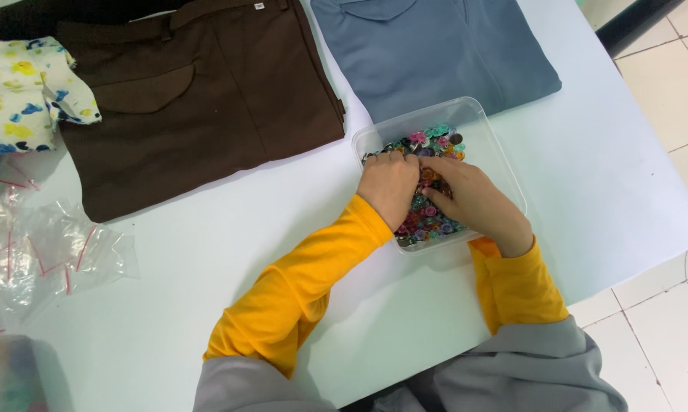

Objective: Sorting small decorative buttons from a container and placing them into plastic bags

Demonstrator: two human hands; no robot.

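Note:
A clear plastic tray (487,126) on the white table holds several small coloured buttons (428,139). Both my hands are inside it. My left hand (388,185) rests knuckles-up on the buttons with its fingers curled down into them. My right hand (474,200) lies beside it, fingers pointing left and pinched among the buttons near the left hand's fingertips. Whether either hand grips a button is hidden. Both arms wear yellow sleeves.
A folded brown garment (199,99) and a folded blue-grey garment (435,49) lie at the back of the table (207,275). A floral cloth (16,91) and clear plastic bags (46,252) lie at the left. Tiled floor (664,305) shows on the right.

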